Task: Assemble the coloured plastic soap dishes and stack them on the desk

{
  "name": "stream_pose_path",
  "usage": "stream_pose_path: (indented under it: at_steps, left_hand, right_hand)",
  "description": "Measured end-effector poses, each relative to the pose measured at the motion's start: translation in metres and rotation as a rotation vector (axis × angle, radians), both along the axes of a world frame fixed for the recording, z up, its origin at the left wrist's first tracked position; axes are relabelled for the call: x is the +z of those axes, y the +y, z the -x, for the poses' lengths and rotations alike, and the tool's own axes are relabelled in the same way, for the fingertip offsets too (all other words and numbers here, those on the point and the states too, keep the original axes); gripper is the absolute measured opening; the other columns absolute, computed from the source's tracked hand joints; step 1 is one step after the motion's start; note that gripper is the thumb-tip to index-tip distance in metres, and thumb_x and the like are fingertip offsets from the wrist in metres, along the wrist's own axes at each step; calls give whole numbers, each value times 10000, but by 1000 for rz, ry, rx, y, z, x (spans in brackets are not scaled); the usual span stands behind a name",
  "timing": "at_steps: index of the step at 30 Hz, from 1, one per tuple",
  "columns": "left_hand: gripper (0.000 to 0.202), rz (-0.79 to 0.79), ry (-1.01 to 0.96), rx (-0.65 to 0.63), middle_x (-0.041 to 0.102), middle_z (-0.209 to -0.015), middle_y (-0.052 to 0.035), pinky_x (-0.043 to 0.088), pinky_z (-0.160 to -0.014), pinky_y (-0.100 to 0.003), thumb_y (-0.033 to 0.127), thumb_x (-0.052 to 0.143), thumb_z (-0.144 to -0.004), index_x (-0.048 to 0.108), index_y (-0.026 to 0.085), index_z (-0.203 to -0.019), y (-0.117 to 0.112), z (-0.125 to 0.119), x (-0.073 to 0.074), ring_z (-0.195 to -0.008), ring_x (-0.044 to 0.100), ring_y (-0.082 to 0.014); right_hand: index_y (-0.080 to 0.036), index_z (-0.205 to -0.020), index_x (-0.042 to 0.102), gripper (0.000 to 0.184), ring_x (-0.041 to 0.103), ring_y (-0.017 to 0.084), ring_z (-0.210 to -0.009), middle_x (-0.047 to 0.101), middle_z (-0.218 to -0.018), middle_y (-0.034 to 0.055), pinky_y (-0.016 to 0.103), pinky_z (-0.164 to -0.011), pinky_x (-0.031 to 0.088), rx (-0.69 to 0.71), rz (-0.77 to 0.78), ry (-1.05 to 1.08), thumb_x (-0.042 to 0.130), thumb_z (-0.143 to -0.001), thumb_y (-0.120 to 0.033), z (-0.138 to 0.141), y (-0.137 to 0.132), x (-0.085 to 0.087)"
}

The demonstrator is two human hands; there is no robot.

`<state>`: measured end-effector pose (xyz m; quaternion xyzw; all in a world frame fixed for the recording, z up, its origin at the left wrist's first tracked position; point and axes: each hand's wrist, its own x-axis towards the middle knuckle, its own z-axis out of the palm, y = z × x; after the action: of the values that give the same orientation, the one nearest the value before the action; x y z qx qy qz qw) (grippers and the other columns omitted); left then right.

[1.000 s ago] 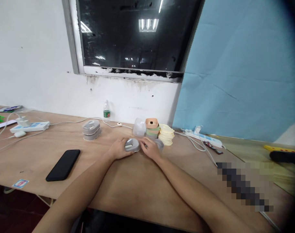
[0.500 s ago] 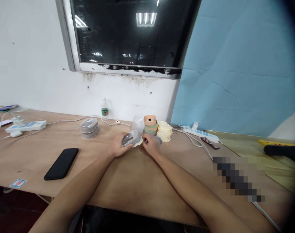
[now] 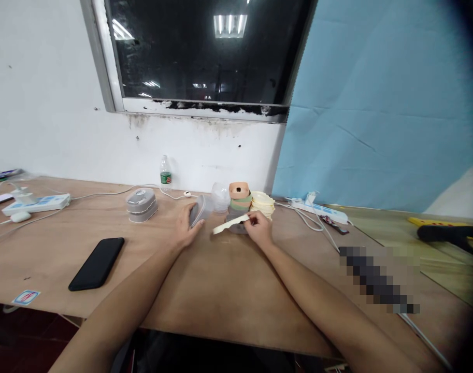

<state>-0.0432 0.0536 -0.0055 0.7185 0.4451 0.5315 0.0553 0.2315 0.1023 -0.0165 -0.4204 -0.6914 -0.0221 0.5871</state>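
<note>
My left hand [image 3: 184, 230] grips a grey oval lid [image 3: 198, 211] with a paler see-through part, now tilted up on its side. In my right hand [image 3: 260, 228] is a thin cream wavy-edged piece [image 3: 230, 224], pinched at its right end and pointing left. Partly hidden behind that piece stands a grey container [image 3: 236, 211], with green [image 3: 242, 202] and orange [image 3: 239, 189] ones stacked above. A pile of similar cream pieces [image 3: 263, 199] sits just beyond my right hand. Clear plastic containers [image 3: 219, 197] stand to the left of the coloured stack.
Two grey oval containers [image 3: 142, 205] are stacked at left, near a plastic bottle [image 3: 165, 173]. A black phone [image 3: 97, 263] lies closer to me. Power strips [image 3: 38, 204] with white cables sit on both sides. A black-handled tool [image 3: 446, 234] lies far right.
The cream piece has come away from the grey lid and moved right in my right hand. My left hand has shifted slightly left, turning the lid onto its side.
</note>
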Motion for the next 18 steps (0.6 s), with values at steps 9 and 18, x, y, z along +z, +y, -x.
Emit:
stream_pose_path:
  at_steps: [9, 18]
  left_hand:
    - [652, 6, 120, -12, 492, -1291, -121, 391, -990, -428, 490, 561, -791, 365, 174, -1326, 3, -3, -6, -1165, 483, -272]
    - [679, 23, 175, -30, 510, -1286, -121, 400, -989, -438, 524, 567, -781, 369, 175, -1329, 2, -5, -6, -1159, 498, -277]
  right_hand:
    - [-186, -722, 478, 123, 424, 90, -491, 461, -550, -71, 204, -490, 339, -234, 215, 377, 562, -636, -208, -65, 5, -1]
    - [-199, -1124, 379, 521, 466, 91, -422, 512, -600, -80, 183, -394, 373, -121, 245, 880, 542, -628, -204, -67, 13, 16]
